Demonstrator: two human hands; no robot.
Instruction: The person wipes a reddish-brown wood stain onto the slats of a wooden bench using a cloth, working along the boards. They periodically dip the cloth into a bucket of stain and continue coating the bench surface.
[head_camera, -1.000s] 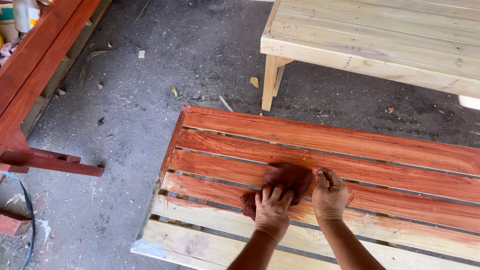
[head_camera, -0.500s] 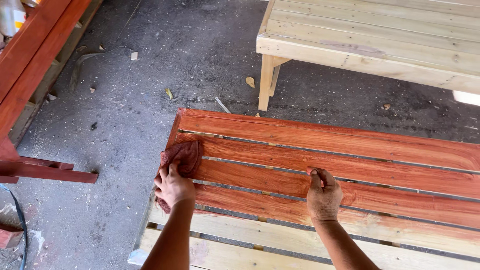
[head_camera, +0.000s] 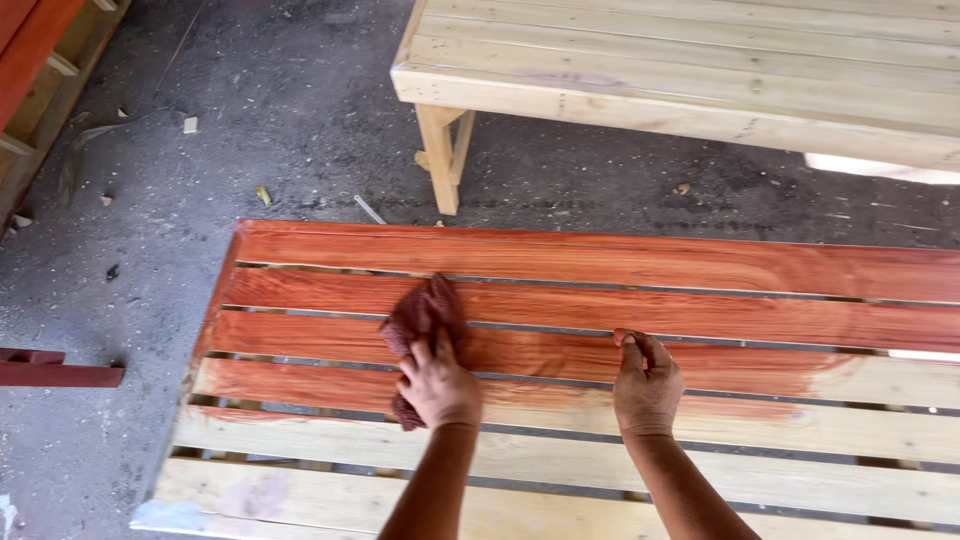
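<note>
Here, staining step in hand, judged about half done. Left hand (head_camera: 440, 385) closed on red rag (head_camera: 422, 325), pressing it flat on third slat of slatted bench top (head_camera: 600, 262). Right hand (head_camera: 647, 385) holds nothing, fingers curled, braced on fourth slat. Far slats already red; near slats (head_camera: 560, 462) bare wood. Next move calls for even strokes along grain toward unstained right part. Unpainted bench (head_camera: 700, 80) stands beyond, well apart. Red plank (head_camera: 60, 372) on floor at left. Nothing blocks rag path.

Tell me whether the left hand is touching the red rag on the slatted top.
Touching. The head view shows the left hand pressed flat on the red rag, fingers overlapping the cloth against the stained slats, with no gap between them.
</note>
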